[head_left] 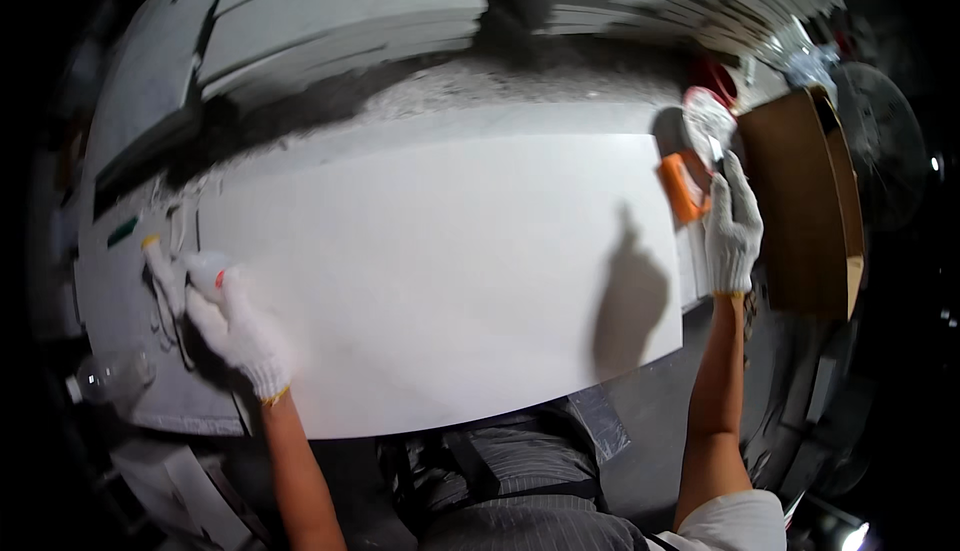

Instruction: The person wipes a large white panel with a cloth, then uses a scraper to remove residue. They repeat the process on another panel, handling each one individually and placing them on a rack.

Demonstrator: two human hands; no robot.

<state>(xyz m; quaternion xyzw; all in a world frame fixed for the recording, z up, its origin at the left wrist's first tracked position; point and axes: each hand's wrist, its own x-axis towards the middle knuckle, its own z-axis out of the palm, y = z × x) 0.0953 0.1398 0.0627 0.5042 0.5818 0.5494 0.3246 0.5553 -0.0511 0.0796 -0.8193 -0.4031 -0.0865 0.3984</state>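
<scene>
A large smooth white panel [440,271] lies flat in front of me, with a shadow falling on its right part. My left hand [240,331], in a white knit glove, is at the panel's left edge, its fingers closed round a translucent plastic bottle [207,269] with a red mark. My right hand [735,236], gloved the same way, is beyond the panel's right edge. It grips a small flat-bladed tool [716,151], whose tip meets white paste in a red-rimmed bowl [705,111]. An orange, box-like object [683,189] sits beside the bowl.
Stacked grey boards [350,11] line the far side. An open cardboard box [800,201] stands at the right, before a fan [880,141]. At the left are a spare glove [165,276], a green object [122,232] and a clear bottle [115,376].
</scene>
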